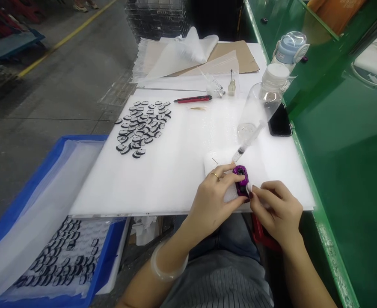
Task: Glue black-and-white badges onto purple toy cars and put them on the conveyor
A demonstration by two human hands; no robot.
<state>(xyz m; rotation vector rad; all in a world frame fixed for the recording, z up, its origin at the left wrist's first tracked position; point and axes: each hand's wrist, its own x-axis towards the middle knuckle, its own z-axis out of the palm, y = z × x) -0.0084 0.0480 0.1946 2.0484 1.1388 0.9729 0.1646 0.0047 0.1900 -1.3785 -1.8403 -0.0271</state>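
My left hand (214, 197) grips a small glossy purple and black part (240, 174), shaped like a toy car, between thumb and fingers near the table's front edge. Against that part's right side, my right hand (276, 209) pinches a small white piece (250, 186), perhaps a swab or cloth; its kind is unclear. Just beyond them a syringe (240, 152) lies on the white sheet, its tip close to the purple part. Many small black-edged pieces (140, 126) are spread over the table's left side.
A large clear bottle (252, 107), a blue-lidded bottle (291, 45) and a phone (280, 121) line the right side. Farther back are a red utility knife (193, 99), toothpicks (197, 108) and a small vial (231, 87). A blue tray (109, 252) of black pieces sits lower left.
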